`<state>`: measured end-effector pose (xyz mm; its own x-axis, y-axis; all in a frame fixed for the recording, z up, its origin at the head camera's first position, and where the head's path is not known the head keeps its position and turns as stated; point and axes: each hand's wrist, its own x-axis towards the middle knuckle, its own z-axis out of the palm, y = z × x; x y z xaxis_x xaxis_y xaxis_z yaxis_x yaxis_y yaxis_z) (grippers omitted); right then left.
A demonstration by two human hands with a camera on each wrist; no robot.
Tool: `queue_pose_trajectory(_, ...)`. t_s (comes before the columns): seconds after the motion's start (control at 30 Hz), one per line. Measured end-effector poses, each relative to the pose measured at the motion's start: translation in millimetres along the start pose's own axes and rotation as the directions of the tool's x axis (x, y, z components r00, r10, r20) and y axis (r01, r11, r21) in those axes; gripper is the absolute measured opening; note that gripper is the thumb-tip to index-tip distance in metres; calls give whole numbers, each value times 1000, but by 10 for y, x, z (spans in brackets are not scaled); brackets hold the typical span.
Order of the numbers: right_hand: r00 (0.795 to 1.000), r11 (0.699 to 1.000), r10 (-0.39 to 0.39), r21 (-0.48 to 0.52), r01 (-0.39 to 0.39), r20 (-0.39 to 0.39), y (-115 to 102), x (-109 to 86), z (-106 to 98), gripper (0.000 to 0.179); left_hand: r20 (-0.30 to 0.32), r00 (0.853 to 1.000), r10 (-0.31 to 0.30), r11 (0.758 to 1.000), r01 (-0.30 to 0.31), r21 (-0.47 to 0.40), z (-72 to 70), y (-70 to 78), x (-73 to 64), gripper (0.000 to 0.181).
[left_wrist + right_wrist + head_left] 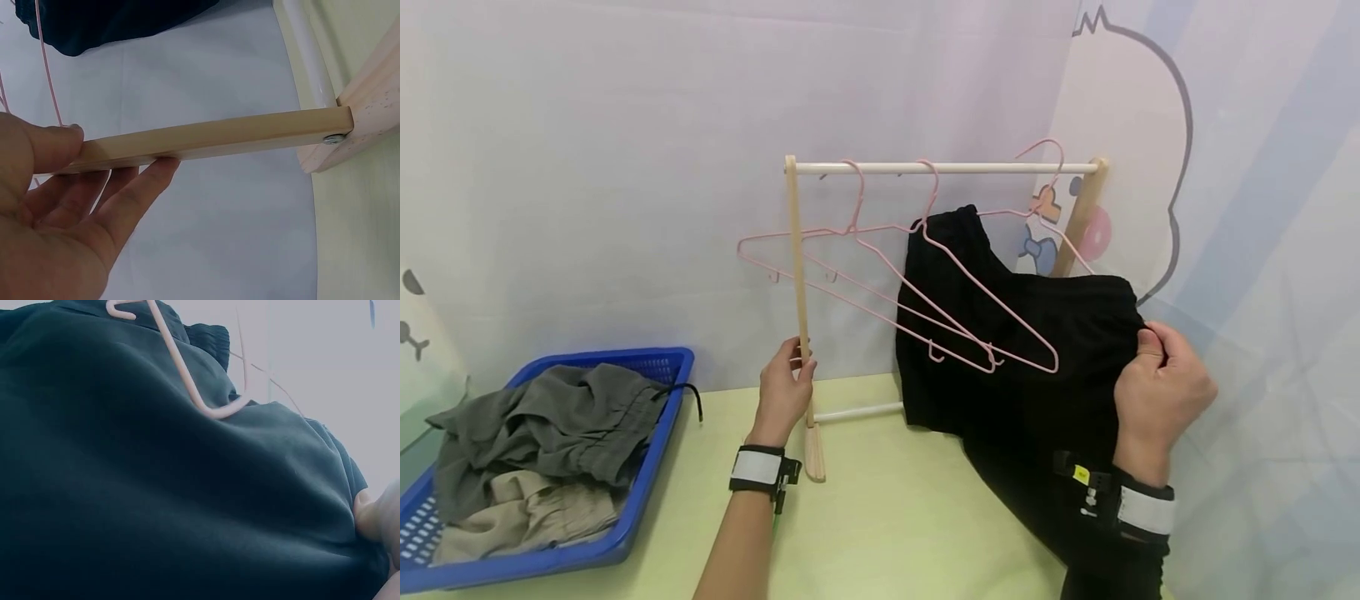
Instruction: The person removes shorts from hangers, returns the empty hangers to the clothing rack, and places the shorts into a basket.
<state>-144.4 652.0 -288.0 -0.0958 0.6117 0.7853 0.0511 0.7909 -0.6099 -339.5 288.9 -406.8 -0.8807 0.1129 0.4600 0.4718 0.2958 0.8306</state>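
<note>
My left hand [785,392] grips the near wooden post [206,137] of a small clothes rack, thumb on one side and fingers on the other. With my right hand [1165,392] I pinch the right end of the waistband of black pants [1022,333]. Their elastic waist spreads across the right half of the rack, and the cloth hangs toward the table. A pink hanger [1037,204] on the right meets the waistband; how far it goes inside is hidden. Two other pink hangers [853,225] hang in front of the pants, one end [215,412] close to the cloth.
On the left stands a blue basket [632,508] holding a grey garment [561,417] with a black cord and a beige garment [535,512]. The rack's white top bar [970,168] spans the middle. Pale curtains surround the yellow-green table [865,517].
</note>
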Motion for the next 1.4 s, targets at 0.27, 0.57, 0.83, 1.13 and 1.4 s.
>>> queue_pose_trajectory(0.27, 998, 998, 62, -1, -62, 26, 70, 52, -195, 27, 9, 1000, 4, 1000, -4, -3, 65, -15, 22, 40)
queue_pose_trajectory(0.57, 992, 997, 75, -9, -74, 106, 238, 53, -317, 21, 6, 1000, 10, 1000, -10, 1, 120, -50, 48, 38)
queue_pose_trajectory(0.83, 965, 995, 83, -80, -66, 248, 371, 5, -265, 28, 9, 1000, -10, 1000, 10, 0, 134, -64, 44, 39)
queue_pose_trajectory(1.13, 927, 989, 137, -106, -106, 348, 549, -41, -282, 29, 14, 1000, -4, 1000, 4, -3, 138, -97, 120, 41)
queue_pose_trajectory(1.4, 925, 990, 128, -104, -97, 358, 724, -207, -379, 25, 16, 1000, -24, 999, 24, -21, 147, -99, 113, 42)
